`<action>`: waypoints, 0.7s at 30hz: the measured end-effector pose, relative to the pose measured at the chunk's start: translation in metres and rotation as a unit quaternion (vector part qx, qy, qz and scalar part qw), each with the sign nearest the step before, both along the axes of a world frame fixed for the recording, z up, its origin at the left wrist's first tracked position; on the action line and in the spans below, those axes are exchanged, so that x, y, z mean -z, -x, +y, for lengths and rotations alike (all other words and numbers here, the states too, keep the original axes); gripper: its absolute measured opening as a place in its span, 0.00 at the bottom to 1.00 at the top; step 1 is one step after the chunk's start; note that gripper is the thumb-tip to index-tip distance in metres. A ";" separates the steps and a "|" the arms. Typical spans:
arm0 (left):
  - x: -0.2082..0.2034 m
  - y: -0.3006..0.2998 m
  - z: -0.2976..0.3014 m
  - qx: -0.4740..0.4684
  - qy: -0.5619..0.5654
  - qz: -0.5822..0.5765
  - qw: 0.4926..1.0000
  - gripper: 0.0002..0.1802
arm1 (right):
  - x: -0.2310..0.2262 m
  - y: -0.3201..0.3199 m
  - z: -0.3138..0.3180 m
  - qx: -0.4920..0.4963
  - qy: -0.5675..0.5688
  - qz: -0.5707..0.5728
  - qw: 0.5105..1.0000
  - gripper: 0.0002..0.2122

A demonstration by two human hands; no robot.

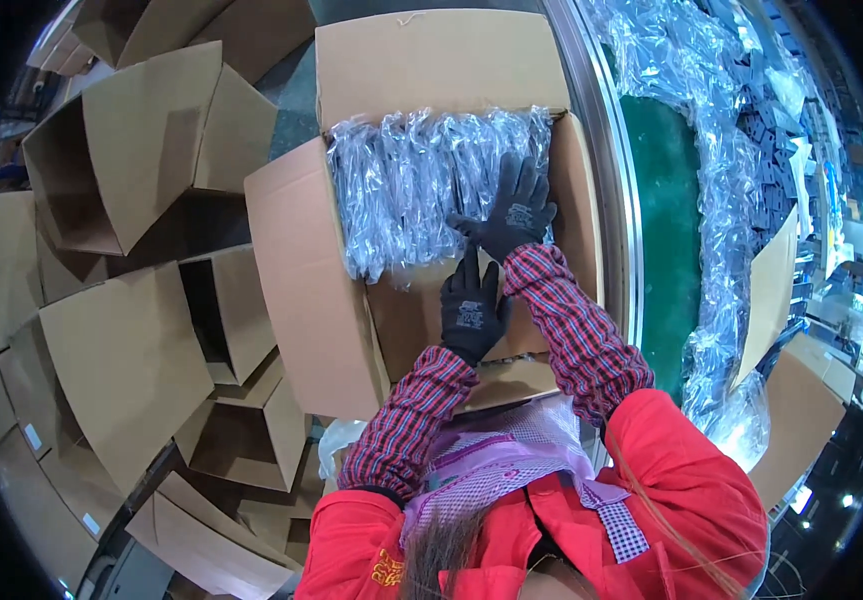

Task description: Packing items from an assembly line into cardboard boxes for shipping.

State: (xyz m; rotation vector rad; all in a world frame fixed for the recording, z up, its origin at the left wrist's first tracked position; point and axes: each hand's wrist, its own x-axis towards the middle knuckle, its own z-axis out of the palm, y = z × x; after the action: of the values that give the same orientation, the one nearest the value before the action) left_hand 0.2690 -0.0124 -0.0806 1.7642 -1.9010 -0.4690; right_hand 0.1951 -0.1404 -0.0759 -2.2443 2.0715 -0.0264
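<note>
Many clear-wrapped packets [391,190] stand on edge in the box [301,290], just beyond the left hand [471,315], likely so they fit snugly. And the right hand [514,220] spreads open against them, gripping nothing I can see, perhaps steadying the row! The left's fingers point toward the right thumb, partly extended; any hold, I can't tell. Shiny wrap obscures the contents.
</note>
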 end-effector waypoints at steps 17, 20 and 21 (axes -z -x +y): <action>-0.005 -0.011 -0.001 -0.080 -0.023 0.101 0.991 0.37 | -0.018 -0.020 -0.004 -0.057 0.122 -0.098 0.986 0.41; 0.001 -0.012 -0.001 -0.060 -0.020 0.112 0.992 0.38 | -0.014 -0.029 -0.002 -0.138 0.150 -0.131 0.970 0.31; 0.004 -0.012 -0.001 -0.042 -0.026 0.111 0.993 0.38 | -0.011 -0.031 -0.001 -0.200 0.125 -0.137 0.962 0.27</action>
State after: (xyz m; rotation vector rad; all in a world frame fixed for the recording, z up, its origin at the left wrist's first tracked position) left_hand 0.2808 -0.0137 -0.0842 1.7386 -1.6673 -0.6603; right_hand 0.2257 -0.1414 -0.0653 -2.5849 1.5212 -0.5641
